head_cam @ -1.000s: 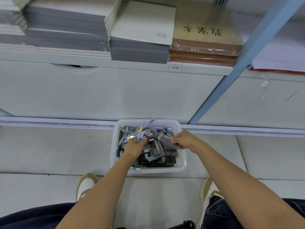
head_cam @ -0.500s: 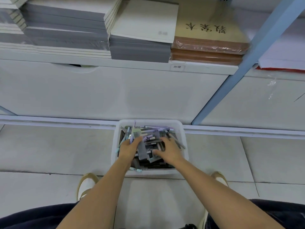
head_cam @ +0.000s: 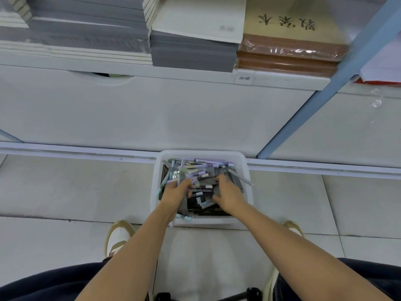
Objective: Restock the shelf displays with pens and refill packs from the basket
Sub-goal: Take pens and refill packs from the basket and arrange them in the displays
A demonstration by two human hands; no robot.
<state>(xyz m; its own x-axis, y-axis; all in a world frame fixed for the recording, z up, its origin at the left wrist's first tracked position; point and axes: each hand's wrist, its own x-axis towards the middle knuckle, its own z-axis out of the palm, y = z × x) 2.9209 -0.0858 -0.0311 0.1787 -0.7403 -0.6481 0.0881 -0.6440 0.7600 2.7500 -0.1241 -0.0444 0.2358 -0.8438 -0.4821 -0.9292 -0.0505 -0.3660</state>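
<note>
A white plastic basket (head_cam: 201, 153) sits on the floor against the shelf base, filled with pastel pens (head_cam: 207, 163) and grey refill packs (head_cam: 207, 181). Both my hands are down inside it. My left hand (head_cam: 176, 192) is at the left side of the pile and grips a bunch of pens, some poking up past its fingers. My right hand (head_cam: 229, 193) is at the right side, with its fingers curled over grey refill packs and the thumb tucked in below them. The items under both palms are hidden.
Above the basket runs a white shelf (head_cam: 173, 74) with stacked grey notebooks (head_cam: 193, 53) and wrapped brown books (head_cam: 288, 57). A blue upright (head_cam: 325, 92) slants at the right. My shoes (head_cam: 118, 237) stand on the tiled floor either side of the basket.
My right hand came down from holding a grey pack above the pile and has dug into the packs. My left hand sank lower into the pens. The camera moved closer.
</note>
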